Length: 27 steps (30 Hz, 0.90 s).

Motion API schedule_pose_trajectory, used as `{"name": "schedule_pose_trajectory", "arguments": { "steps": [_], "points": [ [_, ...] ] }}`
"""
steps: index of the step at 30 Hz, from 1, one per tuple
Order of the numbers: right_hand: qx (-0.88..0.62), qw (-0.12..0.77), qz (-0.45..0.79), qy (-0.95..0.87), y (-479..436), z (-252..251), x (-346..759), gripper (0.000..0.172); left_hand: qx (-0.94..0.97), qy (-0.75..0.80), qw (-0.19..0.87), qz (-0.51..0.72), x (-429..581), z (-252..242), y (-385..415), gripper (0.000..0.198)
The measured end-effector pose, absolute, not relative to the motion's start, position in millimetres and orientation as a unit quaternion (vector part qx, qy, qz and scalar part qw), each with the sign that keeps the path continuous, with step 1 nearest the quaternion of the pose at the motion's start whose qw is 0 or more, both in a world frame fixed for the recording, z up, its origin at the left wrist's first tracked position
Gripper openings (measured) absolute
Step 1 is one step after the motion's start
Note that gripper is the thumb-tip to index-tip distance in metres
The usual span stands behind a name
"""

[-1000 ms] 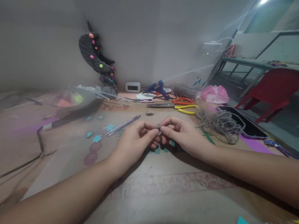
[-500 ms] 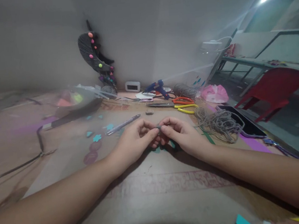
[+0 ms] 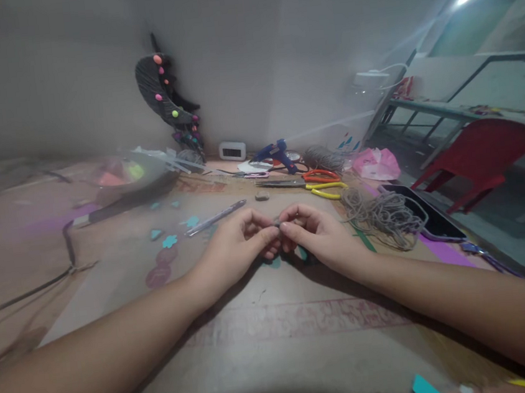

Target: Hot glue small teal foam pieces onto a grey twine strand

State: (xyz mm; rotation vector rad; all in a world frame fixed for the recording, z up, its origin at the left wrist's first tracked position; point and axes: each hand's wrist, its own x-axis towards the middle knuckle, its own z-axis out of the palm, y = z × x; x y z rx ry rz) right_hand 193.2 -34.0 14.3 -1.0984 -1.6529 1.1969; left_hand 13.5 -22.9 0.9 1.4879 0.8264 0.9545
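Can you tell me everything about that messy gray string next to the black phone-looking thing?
The gray string looks like soft yarn or cord. It lies in a loose, tangled heap of loops, not wound up neatly. It sits on the work surface, beside the right hand, which isn't holding it. One side overlaps the black phone-like slab and seems to rest on it.

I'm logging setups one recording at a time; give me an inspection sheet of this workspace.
Surface: table, reddish pattern across it.
Job's things: small piece, mostly hidden, shape unclear.
Clutter: pen, scissors, yarn, phone, glue gun, blue flowers.
Hands: left hand and right hand meet, both pinching the small piece.
Cables: dark cord at left, white cord at upper right.
Surroundings: wall behind, red chair at right.
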Motion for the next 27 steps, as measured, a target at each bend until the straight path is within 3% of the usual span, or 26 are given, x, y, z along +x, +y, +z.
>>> {"name": "schedule_pose_trajectory", "arguments": {
  "steps": [8, 15, 21, 27],
  "points": [
    [-0.439, 0.398, 0.459, -0.662, -35, 14, 193, 0.028, 0.633, 0.332, 0.570, 0.404, 13, 0, -23, 0.018],
    [-0.426, 0.416, 0.443, -0.670, -34, 15, 195, 0.041, 0.579, 0.349, 0.603, 0.423, 17, 9, -24, 0.016],
    [-0.405, 0.549, 0.342, -0.646, -25, 16, 203, 0.023, 0.538, 0.380, 0.619, 0.427, 18, 11, -24, 0.019],
    [-0.445, 0.504, 0.357, -0.648, -16, 16, 209, 0.018, 0.534, 0.384, 0.621, 0.427, 17, 9, -21, 0.020]
  ]
}}
